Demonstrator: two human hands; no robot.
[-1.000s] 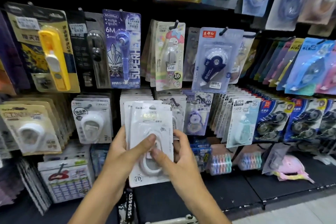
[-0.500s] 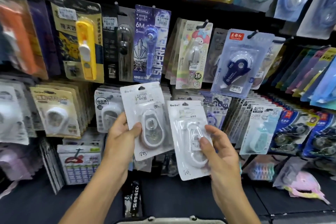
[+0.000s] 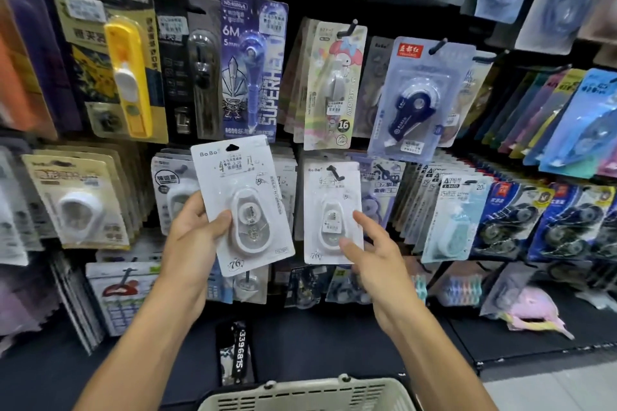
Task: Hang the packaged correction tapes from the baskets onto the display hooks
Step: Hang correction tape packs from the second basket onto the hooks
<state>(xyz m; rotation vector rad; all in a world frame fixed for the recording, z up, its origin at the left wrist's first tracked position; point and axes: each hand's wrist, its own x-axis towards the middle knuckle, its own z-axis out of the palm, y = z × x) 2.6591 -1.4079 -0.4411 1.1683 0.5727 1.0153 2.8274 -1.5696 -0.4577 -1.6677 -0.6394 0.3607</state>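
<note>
My left hand (image 3: 192, 233) holds a white BoBo correction tape package (image 3: 242, 203) by its left edge, tilted, in front of the display's middle row. A second white BoBo package (image 3: 330, 207) hangs with a black display hook (image 3: 332, 172) through its top hole. My right hand (image 3: 374, 253) grips that package at its lower right corner, thumb on the front. The pale basket (image 3: 300, 394) shows only its rim at the bottom edge.
Rows of hooks carry many other packaged correction tapes: yellow (image 3: 128, 77), purple (image 3: 252, 67) and dark blue (image 3: 414, 103) ones above, beige (image 3: 76, 200) and black ones (image 3: 504, 223) beside. A black printed strap (image 3: 237, 354) hangs near the dark lower shelf.
My right hand carried its package up and right until the hook passed through its hole. My left hand lifted its package slightly. The view shifted down, showing more of the basket.
</note>
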